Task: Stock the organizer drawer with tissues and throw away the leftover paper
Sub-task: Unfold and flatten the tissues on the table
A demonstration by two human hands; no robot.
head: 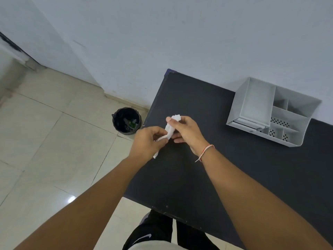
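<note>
A strip of white tissue paper [169,129] is pinched between both hands above the left part of the black table [207,159]. My left hand [147,142] grips its lower end, and my right hand [187,131] grips its upper end, where a torn edge sticks out by the thumb. The grey organizer [252,103] stands at the table's back right against the wall. Its drawer [248,123] sits at the front bottom, showing a white edge. A small bin [126,121] lined with a black bag stands on the floor left of the table.
The white wall runs behind the table. Beige floor tiles [54,141] spread to the left. The organizer's top has several open compartments, some with perforated bottoms. My legs in black trousers stand at the table's near edge.
</note>
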